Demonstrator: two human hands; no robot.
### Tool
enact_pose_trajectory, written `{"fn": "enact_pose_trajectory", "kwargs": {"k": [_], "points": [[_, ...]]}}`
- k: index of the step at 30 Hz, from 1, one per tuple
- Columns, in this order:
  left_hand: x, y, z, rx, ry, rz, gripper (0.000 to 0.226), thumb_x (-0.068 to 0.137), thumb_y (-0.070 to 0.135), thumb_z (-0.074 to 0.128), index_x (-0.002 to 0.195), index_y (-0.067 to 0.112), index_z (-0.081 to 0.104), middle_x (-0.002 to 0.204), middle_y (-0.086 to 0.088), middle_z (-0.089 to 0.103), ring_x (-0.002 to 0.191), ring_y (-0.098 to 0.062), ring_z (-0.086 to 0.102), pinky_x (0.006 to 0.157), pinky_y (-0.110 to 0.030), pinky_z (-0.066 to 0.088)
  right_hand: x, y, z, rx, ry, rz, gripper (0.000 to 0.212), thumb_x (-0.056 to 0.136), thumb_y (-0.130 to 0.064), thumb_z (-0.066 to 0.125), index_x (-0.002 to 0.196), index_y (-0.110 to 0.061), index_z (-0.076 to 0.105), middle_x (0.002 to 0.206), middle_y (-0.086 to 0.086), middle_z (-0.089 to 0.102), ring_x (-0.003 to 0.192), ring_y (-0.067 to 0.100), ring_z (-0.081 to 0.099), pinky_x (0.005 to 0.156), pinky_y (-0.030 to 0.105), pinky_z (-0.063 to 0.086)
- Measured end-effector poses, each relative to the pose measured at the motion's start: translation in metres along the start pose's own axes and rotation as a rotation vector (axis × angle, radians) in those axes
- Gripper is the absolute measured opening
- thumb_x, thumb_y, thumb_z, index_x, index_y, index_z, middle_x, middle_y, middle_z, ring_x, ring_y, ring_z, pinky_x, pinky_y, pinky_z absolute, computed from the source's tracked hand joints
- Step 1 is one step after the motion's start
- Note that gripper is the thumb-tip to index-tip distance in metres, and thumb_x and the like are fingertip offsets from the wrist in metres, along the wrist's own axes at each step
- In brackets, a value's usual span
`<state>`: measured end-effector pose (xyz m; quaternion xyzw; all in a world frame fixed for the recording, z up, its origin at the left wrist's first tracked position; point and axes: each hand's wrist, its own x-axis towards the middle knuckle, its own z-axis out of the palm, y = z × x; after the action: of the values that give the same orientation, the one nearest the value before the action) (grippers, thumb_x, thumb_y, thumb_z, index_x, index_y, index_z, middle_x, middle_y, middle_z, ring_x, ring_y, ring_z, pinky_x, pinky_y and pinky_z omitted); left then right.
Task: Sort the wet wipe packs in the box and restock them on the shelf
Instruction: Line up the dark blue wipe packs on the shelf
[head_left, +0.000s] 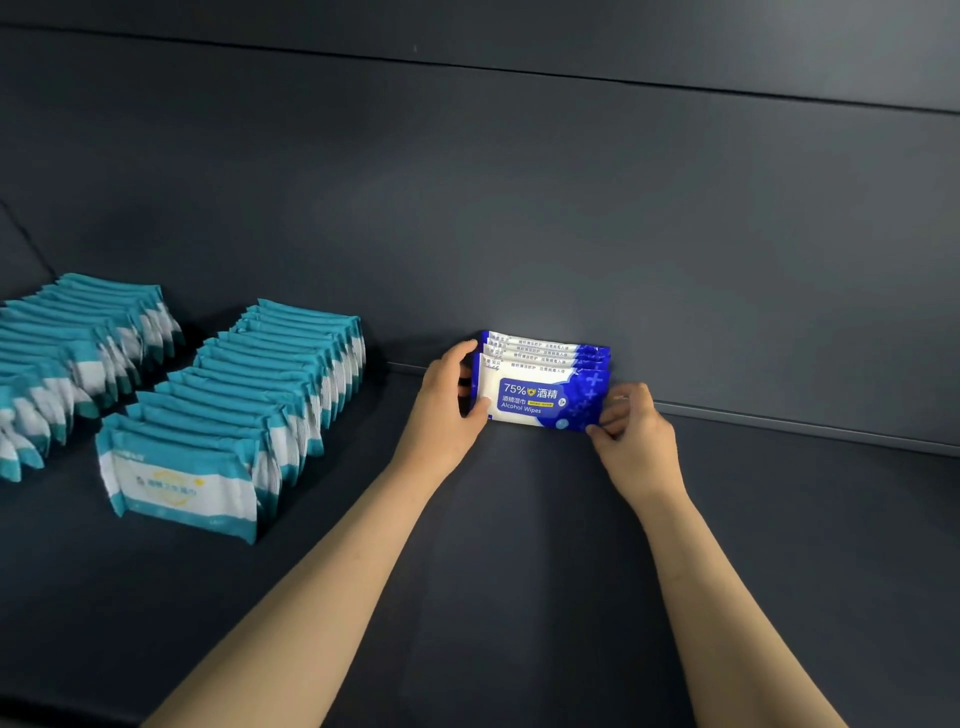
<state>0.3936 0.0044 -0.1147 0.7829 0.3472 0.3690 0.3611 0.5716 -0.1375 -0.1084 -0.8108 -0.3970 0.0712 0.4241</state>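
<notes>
Left hand (448, 402) and right hand (638, 434) around ends of blue packs (537, 397)

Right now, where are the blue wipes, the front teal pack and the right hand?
blue wipes (535, 401): head view, front pack's label.
front teal pack (179, 486): head view, its white middle band.
right hand (640, 434): head view, back of the hand.

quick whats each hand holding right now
Left hand: grips the left end of the blue alcohol wipe packs.
Right hand: pinches the lower right corner of the same packs.
</notes>
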Motion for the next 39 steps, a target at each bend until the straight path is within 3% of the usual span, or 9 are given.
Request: {"fn": "enact_pose_trajectory", "kwargs": {"k": [3, 5, 7, 13, 19, 24, 30, 35, 39], "points": [[-0.004, 0.007, -0.008, 0.007, 0.006, -0.092, 0.074, 0.087, 0.016, 0.071, 0.15, 0.02, 0.031, 0.138, -0.002, 0.048, 0.109, -0.006, 0.057, 0.092, -0.021, 0.048, -0.003, -0.003, -0.018, -0.004, 0.007, 0.048, 0.035, 0.082, -0.002, 0.071, 0.114, -0.011, 0.059, 0.1, 0.006, 0.068, 0.078, 0.012, 0.061, 0.071, 0.01, 0.044], [-0.009, 0.014, -0.018, 0.057, -0.008, -0.101, 0.078, 0.088, 0.019, 0.072, 0.151, 0.016, 0.027, 0.147, -0.005, 0.04, 0.128, -0.016, 0.048, 0.106, -0.035, 0.043, -0.01, -0.011, -0.03, -0.039, 0.018, 0.058, 0.04, 0.083, -0.009, 0.073, 0.12, -0.012, 0.06, 0.109, 0.005, 0.069, 0.092, 0.019, 0.065, 0.081, 0.021, 0.045], [-0.014, 0.023, -0.031, 0.103, -0.026, -0.058, 0.077, 0.089, 0.022, 0.071, 0.152, 0.016, 0.027, 0.151, -0.006, 0.035, 0.136, -0.019, 0.04, 0.112, -0.038, 0.036, -0.021, -0.023, -0.043, -0.09, 0.031, 0.038, 0.044, 0.083, -0.014, 0.074, 0.124, -0.012, 0.06, 0.117, 0.005, 0.068, 0.109, 0.022, 0.063, 0.089, 0.028, 0.046], [-0.044, 0.053, -0.079, 0.308, 0.014, 0.275, 0.039, 0.091, 0.012, 0.061, 0.129, 0.008, 0.057, 0.13, -0.007, 0.055, 0.118, -0.028, 0.054, 0.101, -0.04, 0.042, -0.075, -0.073, -0.066, -0.307, 0.161, -0.026, 0.047, 0.087, -0.024, 0.07, 0.131, -0.015, 0.059, 0.129, 0.007, 0.062, 0.121, 0.031, 0.053, 0.098, 0.039, 0.043], [-0.122, 0.055, -0.115, 0.27, -0.045, 0.531, 0.032, 0.087, 0.006, 0.063, 0.119, 0.004, 0.065, 0.122, -0.01, 0.063, 0.108, -0.032, 0.059, 0.096, -0.041, 0.046, -0.191, -0.105, -0.054, -0.417, 0.355, 0.022, 0.048, 0.085, -0.021, 0.072, 0.13, -0.01, 0.06, 0.129, 0.011, 0.064, 0.124, 0.034, 0.052, 0.103, 0.041, 0.038], [-0.215, 0.044, -0.127, 0.145, -0.108, 0.7, 0.026, 0.086, 0.001, 0.064, 0.111, 0.007, 0.068, 0.114, -0.004, 0.067, 0.105, -0.026, 0.061, 0.091, -0.038, 0.049, -0.315, -0.103, -0.03, -0.437, 0.451, 0.108, 0.047, 0.085, -0.019, 0.072, 0.13, -0.013, 0.06, 0.13, 0.008, 0.063, 0.13, 0.032, 0.049, 0.107, 0.043, 0.035], [-0.303, 0.03, -0.106, 0.164, -0.391, 0.821, 0.043, 0.092, 0.015, 0.061, 0.134, 0.01, 0.056, 0.134, -0.005, 0.059, 0.127, -0.023, 0.052, 0.103, -0.04, 0.046, -0.443, -0.07, -0.015, -0.48, 0.444, 0.314, 0.057, 0.089, -0.028, 0.07, 0.141, -0.02, 0.05, 0.144, 0.002, 0.053, 0.137, 0.027, 0.043, 0.113, 0.046, 0.034], [-0.353, 0.019, -0.055, 0.126, -0.707, 0.655, 0.058, 0.097, 0.028, 0.058, 0.15, 0.017, 0.037, 0.153, -0.003, 0.039, 0.143, -0.022, 0.033, 0.113, -0.042, 0.036, -0.525, -0.029, -0.02, -0.413, 0.419, 0.545, 0.062, 0.092, -0.032, 0.065, 0.148, -0.024, 0.04, 0.15, 0.001, 0.046, 0.14, 0.024, 0.039, 0.114, 0.046, 0.035], [-0.387, 0.012, -0.001, 0.124, -0.861, 0.595, 0.062, 0.097, 0.036, 0.056, 0.151, 0.017, 0.034, 0.155, -0.003, 0.038, 0.141, -0.022, 0.035, 0.112, -0.043, 0.037, -0.575, 0.015, -0.032, -0.378, 0.455, 0.719, 0.066, 0.091, -0.032, 0.066, 0.15, -0.027, 0.035, 0.151, -0.001, 0.045, 0.139, 0.022, 0.04, 0.113, 0.044, 0.038]]}}
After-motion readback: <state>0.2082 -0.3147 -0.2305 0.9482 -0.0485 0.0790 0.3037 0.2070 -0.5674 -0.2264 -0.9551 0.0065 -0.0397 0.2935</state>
